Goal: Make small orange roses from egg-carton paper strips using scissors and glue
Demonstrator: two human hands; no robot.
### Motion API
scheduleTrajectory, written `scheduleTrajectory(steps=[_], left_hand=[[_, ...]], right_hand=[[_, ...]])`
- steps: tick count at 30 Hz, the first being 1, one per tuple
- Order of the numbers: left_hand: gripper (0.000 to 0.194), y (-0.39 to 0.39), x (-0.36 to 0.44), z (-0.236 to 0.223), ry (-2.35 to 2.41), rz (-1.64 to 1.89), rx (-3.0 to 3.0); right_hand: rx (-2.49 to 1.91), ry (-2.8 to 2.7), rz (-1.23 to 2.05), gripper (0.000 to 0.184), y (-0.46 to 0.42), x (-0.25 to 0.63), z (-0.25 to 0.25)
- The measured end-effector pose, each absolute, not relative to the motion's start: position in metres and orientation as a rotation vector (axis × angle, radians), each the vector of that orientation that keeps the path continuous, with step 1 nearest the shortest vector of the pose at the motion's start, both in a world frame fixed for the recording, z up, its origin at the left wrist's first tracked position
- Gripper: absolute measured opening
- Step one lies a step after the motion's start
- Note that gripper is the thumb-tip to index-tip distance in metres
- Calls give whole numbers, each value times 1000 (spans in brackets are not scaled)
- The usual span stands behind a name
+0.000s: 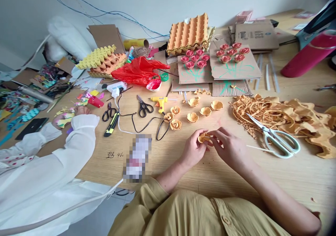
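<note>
My left hand (194,146) is closed around a small orange egg-carton flower (202,138), held just above the table. The fingertips of my right hand (228,146) pinch at the flower's right side; whether they grip a separate petal is too small to tell. Beyond my hands stand several open orange flower cups (205,111). To their left sit three fuller flowers (175,124) with curled centres. A yellow glue gun (160,104) lies behind those. White-handled scissors (279,141) rest to the right of my right hand, against a heap of orange carton scraps (294,115).
Red-painted flowers (202,63) stand on cardboard sheets (195,75) at the back, near stacked egg trays (189,34). Black scissors (144,107), a utility knife (111,124) and cables lie left of centre. A co-worker's white sleeve (81,134) is at left. A red bottle (308,54) is at right.
</note>
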State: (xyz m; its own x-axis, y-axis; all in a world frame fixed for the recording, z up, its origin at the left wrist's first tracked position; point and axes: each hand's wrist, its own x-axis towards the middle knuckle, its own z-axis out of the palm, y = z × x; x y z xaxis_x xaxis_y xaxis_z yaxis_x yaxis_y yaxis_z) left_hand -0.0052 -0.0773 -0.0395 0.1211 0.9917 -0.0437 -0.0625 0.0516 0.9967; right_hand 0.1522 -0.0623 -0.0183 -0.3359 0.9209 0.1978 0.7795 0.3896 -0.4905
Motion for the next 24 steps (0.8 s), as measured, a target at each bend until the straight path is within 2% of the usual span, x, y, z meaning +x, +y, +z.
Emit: scheduleTrajectory(steps=[4,9,12,24], left_hand=[[38,-79,-6,-39,1134,1126,1268],[15,-78,-8,-40,1183,1088,1212],[8,-77,-8,-41,1177,1095,1146],[19,-77,-9,-42,1221,1096,1291]], right_hand=[[-1487,-2247,354,20,-62,153,-18],[-1448,-2273,377,20,-64,151,-14],[-1447,-2266,410,19,-64,150,-14],[-1444,-2300,414,26,-64,152,-15]])
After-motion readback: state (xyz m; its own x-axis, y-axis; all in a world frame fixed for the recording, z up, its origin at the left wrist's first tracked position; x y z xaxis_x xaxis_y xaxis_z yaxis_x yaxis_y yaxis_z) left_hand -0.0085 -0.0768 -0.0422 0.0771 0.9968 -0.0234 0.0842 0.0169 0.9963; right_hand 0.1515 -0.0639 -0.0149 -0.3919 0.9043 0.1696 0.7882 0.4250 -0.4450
